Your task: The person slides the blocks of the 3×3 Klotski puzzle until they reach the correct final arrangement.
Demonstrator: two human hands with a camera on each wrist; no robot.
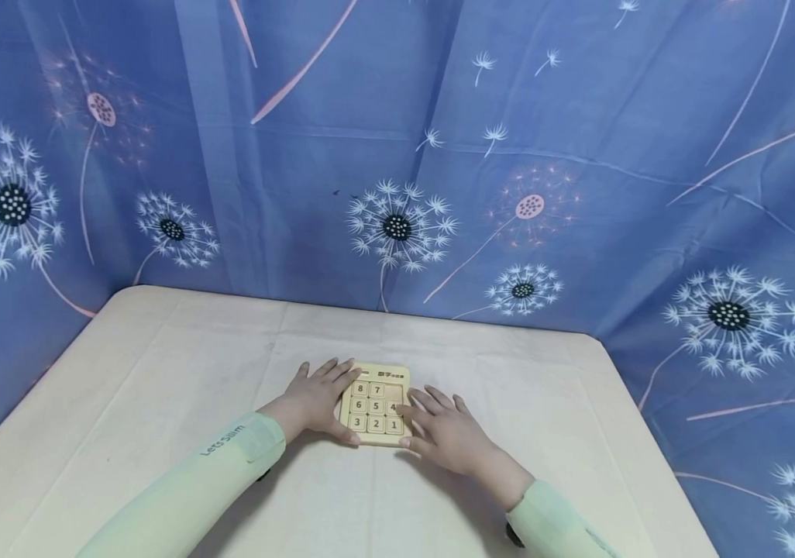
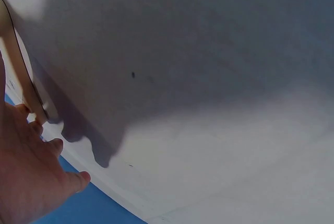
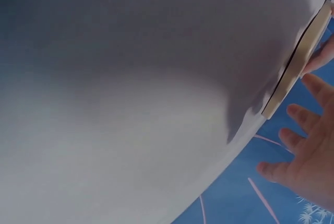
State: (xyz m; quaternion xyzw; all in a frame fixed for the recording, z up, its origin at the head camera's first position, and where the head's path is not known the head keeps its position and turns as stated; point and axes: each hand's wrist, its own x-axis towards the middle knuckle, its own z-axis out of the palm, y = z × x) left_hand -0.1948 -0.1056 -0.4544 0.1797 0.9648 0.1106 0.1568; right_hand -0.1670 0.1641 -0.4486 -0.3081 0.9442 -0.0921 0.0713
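Observation:
A pale yellow number slide puzzle [image 1: 376, 441] lies flat on the table. Its square tiles read 8 and 7 in the top row, 6, 5, 4 in the middle and 3, 2, 1 at the bottom; the top right slot is bare. My left hand [image 1: 313, 399] rests along the board's left side, fingers spread at the upper corner, thumb at the lower one. The index finger of my right hand [image 1: 449, 434] touches the tile marked 4, while its thumb lies at the lower right corner. Both wrist views show the board only edge-on, as a wooden rim [image 3: 297, 62].
A cream cloth covers the table [image 1: 230, 341], whose far corners are rounded. Behind and at both sides hangs a blue curtain [image 1: 314, 194] printed with dandelions. Pale green sleeves [image 1: 181, 488] cover both forearms.

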